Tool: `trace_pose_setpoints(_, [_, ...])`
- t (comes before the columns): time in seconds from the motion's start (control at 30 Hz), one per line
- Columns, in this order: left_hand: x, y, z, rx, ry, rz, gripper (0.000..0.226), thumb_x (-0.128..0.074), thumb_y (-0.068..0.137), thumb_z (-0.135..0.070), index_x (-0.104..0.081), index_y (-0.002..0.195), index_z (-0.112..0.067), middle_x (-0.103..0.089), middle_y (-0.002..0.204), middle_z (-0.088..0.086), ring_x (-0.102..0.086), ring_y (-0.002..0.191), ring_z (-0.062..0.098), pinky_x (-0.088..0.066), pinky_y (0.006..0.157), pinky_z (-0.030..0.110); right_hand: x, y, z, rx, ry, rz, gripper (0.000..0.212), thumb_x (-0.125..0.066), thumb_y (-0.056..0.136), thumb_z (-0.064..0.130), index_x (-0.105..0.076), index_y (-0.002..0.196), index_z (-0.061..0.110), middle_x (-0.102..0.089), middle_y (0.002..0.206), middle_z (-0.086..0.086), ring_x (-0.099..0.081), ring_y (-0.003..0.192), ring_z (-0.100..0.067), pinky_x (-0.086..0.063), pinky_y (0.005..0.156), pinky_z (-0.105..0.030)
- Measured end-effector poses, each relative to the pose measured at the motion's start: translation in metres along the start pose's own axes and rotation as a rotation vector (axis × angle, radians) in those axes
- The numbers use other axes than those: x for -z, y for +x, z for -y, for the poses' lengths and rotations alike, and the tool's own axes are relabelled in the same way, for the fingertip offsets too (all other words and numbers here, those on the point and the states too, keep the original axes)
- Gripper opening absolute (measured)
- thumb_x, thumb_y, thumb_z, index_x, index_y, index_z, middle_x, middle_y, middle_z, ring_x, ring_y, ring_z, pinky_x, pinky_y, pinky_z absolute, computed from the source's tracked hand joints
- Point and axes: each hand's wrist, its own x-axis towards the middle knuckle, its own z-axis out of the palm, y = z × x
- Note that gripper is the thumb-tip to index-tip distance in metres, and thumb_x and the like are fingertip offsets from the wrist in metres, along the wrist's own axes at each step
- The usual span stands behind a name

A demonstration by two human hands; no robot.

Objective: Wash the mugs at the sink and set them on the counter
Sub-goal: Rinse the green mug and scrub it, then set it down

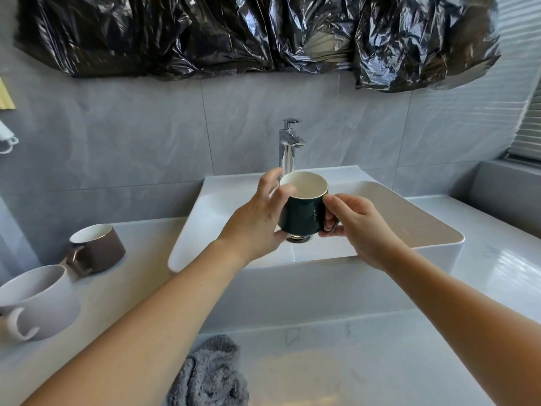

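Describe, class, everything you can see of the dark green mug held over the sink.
The dark green mug looks like glazed ceramic, with a cream inside, a thin pale rim and faint lettering on its side. It is upright, slightly tilted toward the camera, and looks empty. It hangs above the white sink, near the drain. The left hand cups its body, thumb on the rim; the right hand grips its handle.

Crumpled grey towel (209, 376) at front edge, black plastic sheeting (234, 33) on wall

Counter (152, 276): two mugs (96, 252), towel (209, 376)
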Motion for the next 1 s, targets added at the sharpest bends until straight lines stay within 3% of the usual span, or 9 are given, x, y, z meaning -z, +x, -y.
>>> trace_pose_setpoints(0.13, [0.001,-0.006,0.005,0.189,-0.207,0.144,0.058,-0.082,0.077,-0.032,-0.036,0.113,-0.028,-0.057,0.117,-0.006,-0.059,0.096,0.019,-0.055,0.077,0.04,-0.001,0.001,-0.006,0.067,-0.183,0.021,0.038,-0.054,0.102,0.016,-0.053,0.065,0.005,-0.05,0.059,-0.004,-0.049,0.057,-0.016,-0.052,0.066,-0.036])
trace_pose_setpoints(0.3, [-0.003,-0.004,0.007,0.146,-0.14,0.004,0.036,-0.085,0.075,-0.029,-0.056,0.089,-0.013,-0.064,0.092,0.005,-0.057,0.078,0.031,-0.049,0.064,0.033,-0.004,-0.003,-0.011,0.359,-0.62,0.04,0.043,-0.061,0.092,0.022,-0.043,0.063,-0.005,-0.034,0.056,-0.003,-0.027,0.054,-0.012,-0.025,0.051,-0.032])
trace_pose_setpoints(0.37, [-0.004,-0.003,0.009,0.119,-0.094,-0.079,0.033,-0.086,0.073,-0.023,-0.06,0.087,-0.01,-0.065,0.09,0.009,-0.056,0.073,0.035,-0.047,0.059,0.032,-0.003,-0.005,-0.011,0.456,-0.708,0.048,0.048,-0.056,0.09,0.036,-0.048,0.061,-0.002,-0.046,0.053,-0.008,-0.034,0.052,-0.021,-0.031,0.051,-0.034])
trace_pose_setpoints(0.47, [-0.004,-0.003,0.007,0.105,-0.076,-0.165,0.031,-0.087,0.067,-0.01,-0.059,0.081,-0.011,-0.063,0.083,0.01,-0.049,0.061,0.033,-0.038,0.054,0.027,-0.003,-0.004,-0.006,0.43,-0.802,0.083,0.06,-0.045,0.09,0.052,-0.06,0.066,-0.001,-0.063,0.062,-0.015,-0.049,0.054,-0.028,-0.042,0.055,-0.04])
trace_pose_setpoints(0.57, [-0.002,-0.003,0.006,0.1,-0.042,-0.189,0.032,-0.086,0.063,-0.006,-0.058,0.078,-0.012,-0.061,0.077,0.01,-0.04,0.056,0.029,-0.033,0.052,0.025,-0.002,0.0,0.003,0.31,-0.811,0.156,0.051,-0.051,0.098,0.036,-0.062,0.065,-0.001,-0.062,0.054,0.0,-0.057,0.055,-0.021,-0.047,0.061,-0.04])
trace_pose_setpoints(0.63, [0.0,-0.003,0.004,0.097,-0.024,-0.193,0.032,-0.085,0.061,-0.003,-0.059,0.079,-0.011,-0.063,0.079,0.011,-0.046,0.053,0.034,-0.034,0.049,0.025,0.001,0.002,0.005,0.359,-0.834,0.194,0.049,-0.049,0.101,0.03,-0.056,0.062,0.002,-0.052,0.051,0.005,-0.05,0.055,-0.014,-0.04,0.056,-0.033])
trace_pose_setpoints(0.73, [0.001,-0.002,0.003,0.093,-0.014,-0.201,0.032,-0.081,0.061,0.001,-0.064,0.087,-0.008,-0.068,0.099,0.013,-0.056,0.057,0.039,-0.042,0.048,0.027,0.004,0.004,0.0,0.636,-0.883,0.164,0.041,-0.044,0.096,0.035,-0.035,0.06,0.016,-0.035,0.056,0.002,-0.037,0.059,-0.011,-0.025,0.053,-0.023])
trace_pose_setpoints(0.83, [0.0,-0.001,0.003,0.103,-0.005,-0.177,0.036,-0.079,0.062,0.001,-0.066,0.094,-0.008,-0.066,0.116,0.011,-0.061,0.065,0.041,-0.051,0.049,0.034,0.007,0.009,-0.004,0.766,-0.908,0.18,0.037,-0.047,0.096,0.03,-0.032,0.062,0.021,-0.029,0.058,0.006,-0.027,0.064,-0.012,-0.024,0.057,-0.023])
trace_pose_setpoints(1.0, [0.003,-0.005,0.002,0.071,-0.07,-0.061,0.039,-0.079,0.071,-0.007,-0.067,0.108,-0.009,-0.062,0.126,0.007,-0.066,0.085,0.035,-0.052,0.064,0.032,0.011,0.001,-0.013,0.794,-0.903,0.107,0.042,-0.055,0.091,0.024,-0.036,0.056,0.01,-0.033,0.058,0.0,-0.026,0.063,-0.015,-0.025,0.055,-0.025])
